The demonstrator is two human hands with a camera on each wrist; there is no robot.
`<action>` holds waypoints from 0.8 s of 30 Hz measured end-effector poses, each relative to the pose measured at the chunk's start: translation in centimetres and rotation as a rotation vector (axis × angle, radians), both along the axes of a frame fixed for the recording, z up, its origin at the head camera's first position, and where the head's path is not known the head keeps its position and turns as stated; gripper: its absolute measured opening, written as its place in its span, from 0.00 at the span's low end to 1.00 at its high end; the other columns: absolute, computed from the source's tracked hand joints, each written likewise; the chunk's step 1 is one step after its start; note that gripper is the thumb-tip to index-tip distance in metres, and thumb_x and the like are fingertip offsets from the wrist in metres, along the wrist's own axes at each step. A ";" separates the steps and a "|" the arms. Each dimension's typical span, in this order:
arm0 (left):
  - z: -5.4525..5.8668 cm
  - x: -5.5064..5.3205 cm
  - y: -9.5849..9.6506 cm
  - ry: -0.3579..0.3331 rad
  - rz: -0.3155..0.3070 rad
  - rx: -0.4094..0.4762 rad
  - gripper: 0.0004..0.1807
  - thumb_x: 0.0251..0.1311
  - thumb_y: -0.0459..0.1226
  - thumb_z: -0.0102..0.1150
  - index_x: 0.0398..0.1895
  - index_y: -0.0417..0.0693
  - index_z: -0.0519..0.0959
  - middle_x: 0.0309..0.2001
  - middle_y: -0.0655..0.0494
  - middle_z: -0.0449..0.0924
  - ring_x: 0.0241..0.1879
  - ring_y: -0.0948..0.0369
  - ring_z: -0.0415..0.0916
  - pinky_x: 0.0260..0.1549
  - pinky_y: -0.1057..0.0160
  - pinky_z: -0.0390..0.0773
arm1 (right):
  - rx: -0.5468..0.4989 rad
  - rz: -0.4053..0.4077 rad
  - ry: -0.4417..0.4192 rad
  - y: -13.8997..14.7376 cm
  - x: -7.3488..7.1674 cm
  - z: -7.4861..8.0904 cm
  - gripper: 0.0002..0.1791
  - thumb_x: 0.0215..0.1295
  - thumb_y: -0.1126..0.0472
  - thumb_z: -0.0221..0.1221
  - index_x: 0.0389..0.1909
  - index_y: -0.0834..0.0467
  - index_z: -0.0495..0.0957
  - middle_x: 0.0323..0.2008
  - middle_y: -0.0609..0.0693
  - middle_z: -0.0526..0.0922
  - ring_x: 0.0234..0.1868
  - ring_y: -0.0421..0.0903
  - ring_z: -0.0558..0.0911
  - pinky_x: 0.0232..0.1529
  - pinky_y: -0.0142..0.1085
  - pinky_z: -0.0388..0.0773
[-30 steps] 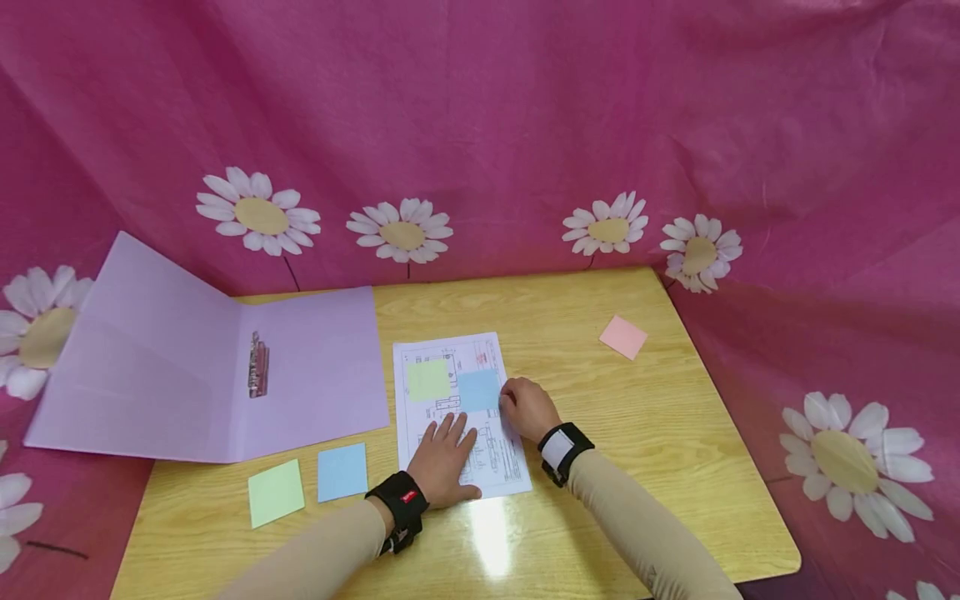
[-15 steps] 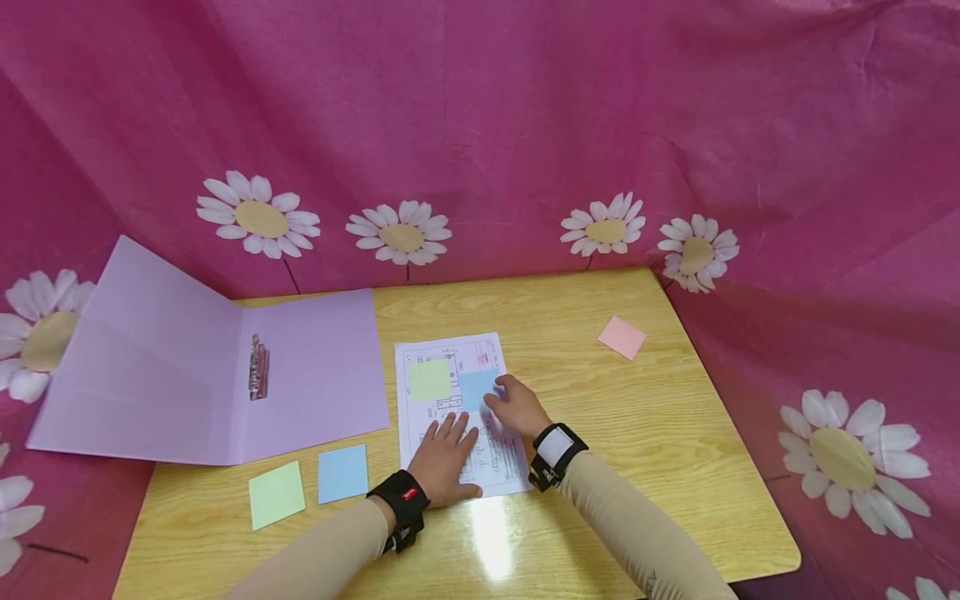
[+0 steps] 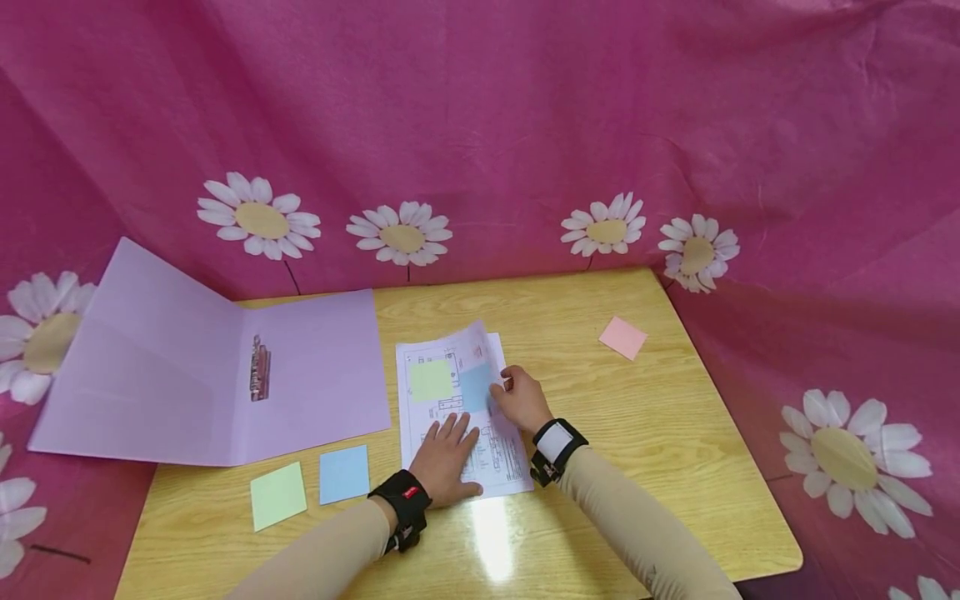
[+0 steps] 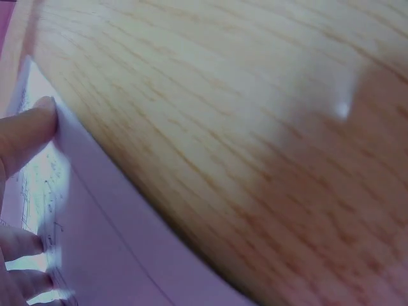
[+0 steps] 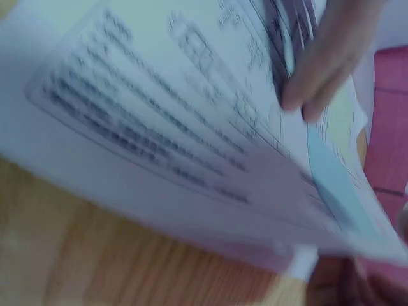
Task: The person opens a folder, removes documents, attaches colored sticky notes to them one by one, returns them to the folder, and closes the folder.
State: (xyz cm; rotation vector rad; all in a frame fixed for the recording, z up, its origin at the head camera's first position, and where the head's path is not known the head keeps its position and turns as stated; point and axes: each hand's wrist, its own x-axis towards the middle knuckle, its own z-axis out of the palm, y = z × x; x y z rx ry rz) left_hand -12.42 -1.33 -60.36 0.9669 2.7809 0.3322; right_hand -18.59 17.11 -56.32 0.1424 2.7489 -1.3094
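Observation:
A white sheet with printed line drawings point(image 3: 504, 457) lies on the wooden table, with a green sticky note point(image 3: 432, 381) and a blue sticky note point(image 3: 476, 388) side by side on its upper half. My left hand point(image 3: 444, 464) rests spread on the sheet's lower part, its thumb point(image 4: 30, 131) near the bottom edge in the left wrist view. My right hand point(image 3: 522, 402) pinches the sheet's right edge beside the blue note. That edge is lifted and the top right corner curls up, baring another white sheet beneath. In the right wrist view, fingers point(image 5: 335, 280) show below the raised edge.
An open purple ring binder point(image 3: 322, 367) with a metal clip point(image 3: 259, 368) lies at the left. Before it are a loose green note point(image 3: 278, 496) and a loose blue note point(image 3: 343, 474). A pink note point(image 3: 623, 337) lies at the back right. A flowered pink curtain point(image 3: 487, 142) hangs behind.
My right hand moved left onto the sheet beside the blue note, then took hold of the edge and lifted it, so the top corner curls up. My left hand has stayed in place.

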 end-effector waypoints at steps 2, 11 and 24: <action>0.1 -0.3 0.0 -0.046 0.023 0.040 0.45 0.50 0.61 0.63 0.66 0.43 0.68 0.70 0.42 0.59 0.70 0.44 0.53 0.64 0.42 0.57 | 0.008 0.014 -0.060 0.3 0.0 0.0 0.12 0.66 0.58 0.56 0.38 0.65 0.76 0.25 0.52 0.75 0.24 0.45 0.74 0.20 0.33 0.69; 2.5 -2.4 0.7 -0.348 0.249 0.357 0.32 0.61 0.52 0.58 0.58 0.35 0.75 0.58 0.42 0.74 0.59 0.49 0.71 0.58 0.51 0.69 | 0.027 0.018 -0.110 0.7 0.0 -0.3 0.15 0.70 0.58 0.52 0.23 0.59 0.71 0.19 0.50 0.71 0.20 0.44 0.72 0.17 0.32 0.64; 5.2 -3.1 3.0 -0.431 0.404 0.614 0.29 0.60 0.52 0.58 0.53 0.36 0.77 0.52 0.43 0.78 0.52 0.51 0.75 0.52 0.52 0.73 | -0.058 0.037 0.016 0.1 -0.2 0.8 0.23 0.62 0.51 0.63 0.14 0.57 0.68 0.14 0.45 0.66 0.18 0.42 0.70 0.16 0.31 0.62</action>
